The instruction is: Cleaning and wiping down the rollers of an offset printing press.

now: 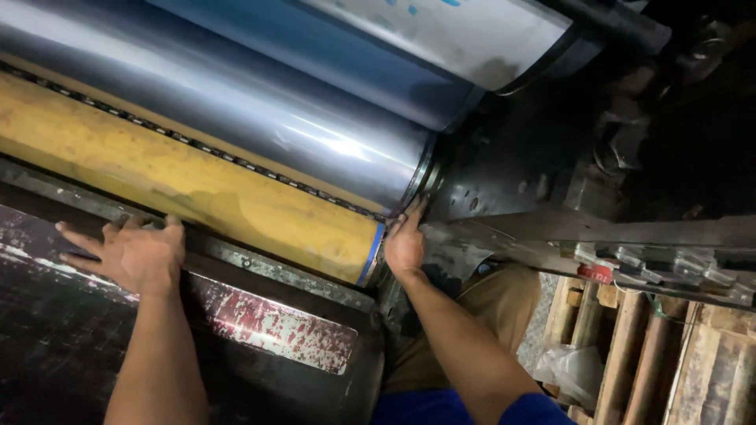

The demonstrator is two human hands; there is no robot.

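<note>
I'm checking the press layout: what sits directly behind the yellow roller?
Behind the yellow roller runs a dark chain strip, then a large shiny metal cylinder and a blue one. The right hand covers the roller's blue end; the left hand rests in front.

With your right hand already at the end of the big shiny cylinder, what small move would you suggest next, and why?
Probably slide the right hand a little further along the end of the shiny cylinder. Its fingertips already press at the cylinder's edge beside the yellow roller, while the left hand lies flat, fingers spread, on the dark worn cover, seemingly bracing.
</note>
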